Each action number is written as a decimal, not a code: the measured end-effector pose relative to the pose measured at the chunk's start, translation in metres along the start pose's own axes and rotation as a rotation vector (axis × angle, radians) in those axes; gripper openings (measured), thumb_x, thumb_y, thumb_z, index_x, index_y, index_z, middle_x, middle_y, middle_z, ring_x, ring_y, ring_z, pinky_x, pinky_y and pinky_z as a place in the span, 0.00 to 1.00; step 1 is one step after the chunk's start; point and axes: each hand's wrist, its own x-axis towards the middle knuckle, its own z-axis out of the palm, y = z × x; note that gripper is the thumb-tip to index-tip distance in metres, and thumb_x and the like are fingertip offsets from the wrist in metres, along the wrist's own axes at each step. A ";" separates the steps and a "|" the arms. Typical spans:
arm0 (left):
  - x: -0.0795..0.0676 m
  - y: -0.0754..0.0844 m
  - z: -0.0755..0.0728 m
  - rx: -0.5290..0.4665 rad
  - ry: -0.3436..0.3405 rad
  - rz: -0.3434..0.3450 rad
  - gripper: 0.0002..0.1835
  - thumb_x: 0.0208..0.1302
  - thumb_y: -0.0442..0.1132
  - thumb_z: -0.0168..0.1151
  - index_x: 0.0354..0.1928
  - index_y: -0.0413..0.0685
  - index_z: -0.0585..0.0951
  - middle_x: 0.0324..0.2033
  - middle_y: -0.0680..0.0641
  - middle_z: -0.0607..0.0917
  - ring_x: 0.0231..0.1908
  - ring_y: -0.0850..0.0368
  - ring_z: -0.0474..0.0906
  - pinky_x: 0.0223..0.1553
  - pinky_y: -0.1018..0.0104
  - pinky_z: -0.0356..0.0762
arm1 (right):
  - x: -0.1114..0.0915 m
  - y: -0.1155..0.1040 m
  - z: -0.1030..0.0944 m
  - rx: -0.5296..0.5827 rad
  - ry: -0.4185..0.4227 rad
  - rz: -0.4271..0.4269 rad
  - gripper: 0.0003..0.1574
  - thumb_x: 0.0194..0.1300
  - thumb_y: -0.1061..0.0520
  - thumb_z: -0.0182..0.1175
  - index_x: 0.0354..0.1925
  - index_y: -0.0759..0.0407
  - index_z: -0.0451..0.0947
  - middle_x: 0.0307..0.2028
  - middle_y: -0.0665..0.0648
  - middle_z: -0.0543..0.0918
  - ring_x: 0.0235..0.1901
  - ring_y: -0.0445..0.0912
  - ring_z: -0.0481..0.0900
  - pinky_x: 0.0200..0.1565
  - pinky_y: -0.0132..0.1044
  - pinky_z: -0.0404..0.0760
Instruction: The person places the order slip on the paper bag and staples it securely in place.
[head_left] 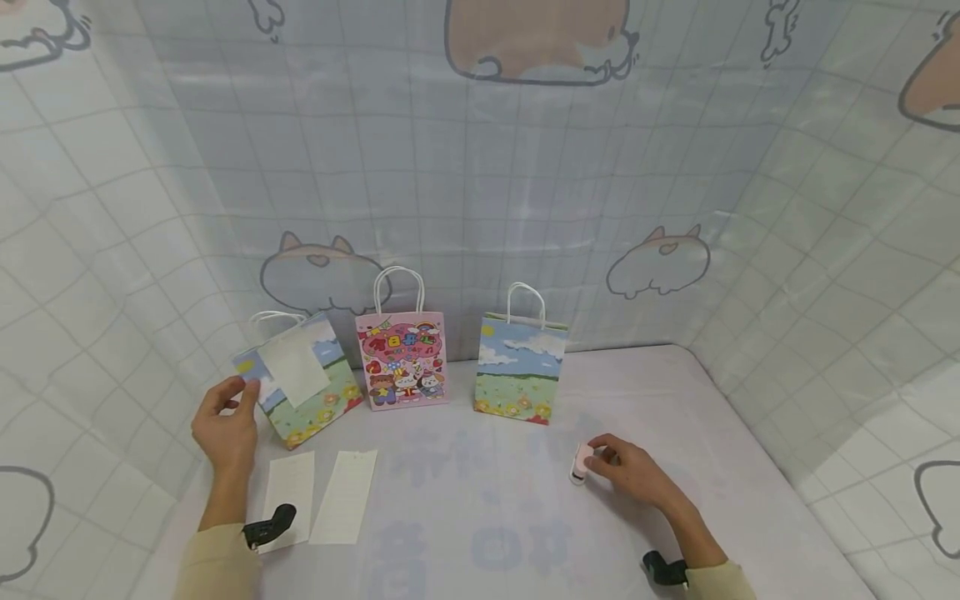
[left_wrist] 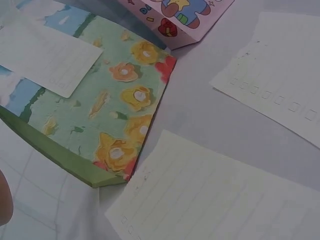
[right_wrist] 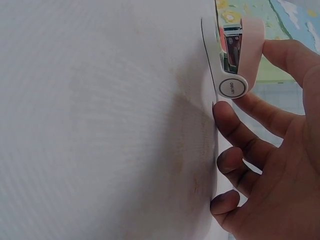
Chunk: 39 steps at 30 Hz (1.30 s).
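My left hand (head_left: 228,421) is at the left edge of a flowered paper bag (head_left: 341,408), with thumb and forefinger overlapping that edge; whether they pinch it I cannot tell. This bag leans at a slant, and a loose white paper sheet (head_left: 296,367) lies across its front. Just the end of one finger (left_wrist: 4,200) enters the left wrist view. On the right, my right hand (head_left: 633,473) pinches a small pink and white stapler (right_wrist: 252,55) near the tabletop. Its thumb and forefinger are at the pink lever and hinge end, while the other fingers curl below.
Two lined white sheets, the left one (head_left: 291,479) and the right one (head_left: 345,496), lie in front of the slanted bag. A pink cartoon paper bag (head_left: 405,367) and another flowered bag (head_left: 520,371) stand at the back against the patterned cloth wall (head_left: 465,183).
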 end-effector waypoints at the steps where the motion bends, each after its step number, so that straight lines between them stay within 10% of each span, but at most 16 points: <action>1: -0.001 0.000 0.000 0.006 -0.008 -0.004 0.15 0.62 0.45 0.72 0.49 0.49 0.87 0.43 0.58 0.89 0.38 0.63 0.73 0.43 0.71 0.61 | 0.000 0.000 0.000 0.000 0.001 -0.001 0.30 0.64 0.38 0.67 0.55 0.54 0.79 0.36 0.52 0.79 0.35 0.46 0.73 0.35 0.40 0.73; 22: -0.041 -0.004 -0.033 0.249 -0.241 -0.081 0.25 0.63 0.48 0.71 0.61 0.56 0.80 0.53 0.56 0.77 0.42 0.62 0.67 0.39 0.71 0.60 | 0.000 0.005 -0.002 -0.004 -0.011 -0.062 0.31 0.65 0.37 0.66 0.57 0.55 0.78 0.35 0.51 0.79 0.34 0.45 0.73 0.35 0.39 0.72; 39: -0.083 -0.007 -0.031 0.483 -0.546 0.261 0.19 0.62 0.44 0.73 0.53 0.46 0.82 0.45 0.41 0.81 0.37 0.51 0.73 0.38 0.51 0.56 | 0.012 -0.002 -0.015 -0.032 -0.002 -0.096 0.36 0.66 0.39 0.65 0.63 0.58 0.73 0.36 0.51 0.78 0.32 0.44 0.74 0.33 0.37 0.73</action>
